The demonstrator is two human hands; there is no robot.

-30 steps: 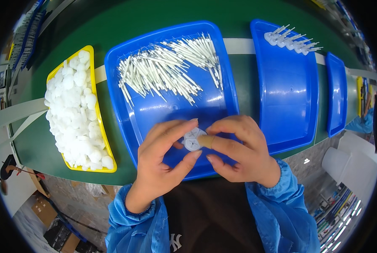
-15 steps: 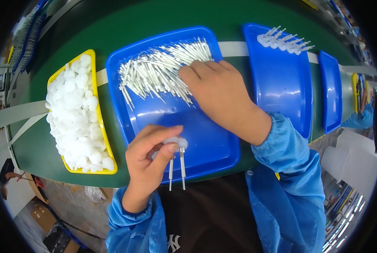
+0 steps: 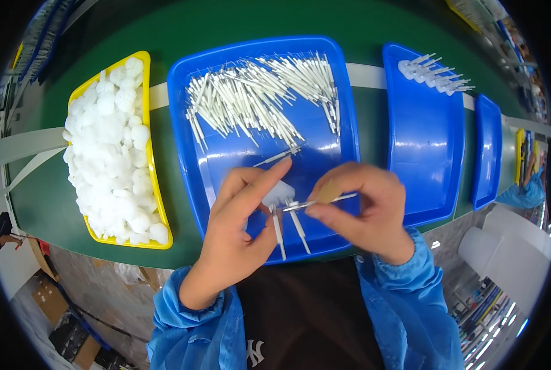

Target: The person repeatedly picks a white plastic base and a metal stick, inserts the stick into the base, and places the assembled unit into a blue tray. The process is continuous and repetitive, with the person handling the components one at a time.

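Observation:
My left hand (image 3: 235, 231) grips a translucent white plastic piece (image 3: 278, 192) between thumb and fingers, above the near part of a blue tray (image 3: 178, 117). Two thin white rods (image 3: 299, 231) stick out of that piece toward me. Pinched in my right hand (image 3: 371, 209) is another thin white rod (image 3: 347, 197), held nearly level, its left end close to the piece; whether they touch, I cannot tell. A tan wrap (image 3: 329, 192) covers part of a right finger. Many similar rods (image 3: 244, 95) lie heaped in the tray's far half, and a loose one (image 3: 274, 158) lies just beyond my left fingertips.
At the left, a yellow tray (image 3: 159, 209) is piled with white plastic pieces (image 3: 112, 166). A second blue tray (image 3: 426, 166) on the right holds a row of pieces with rods (image 3: 434, 74) at its far end. Beyond it sits a narrower blue tray (image 3: 486, 154).
My right hand has come back from the rod heap toward my left hand, now with a rod in its pinch. My left hand has shifted slightly right and forward with the piece.

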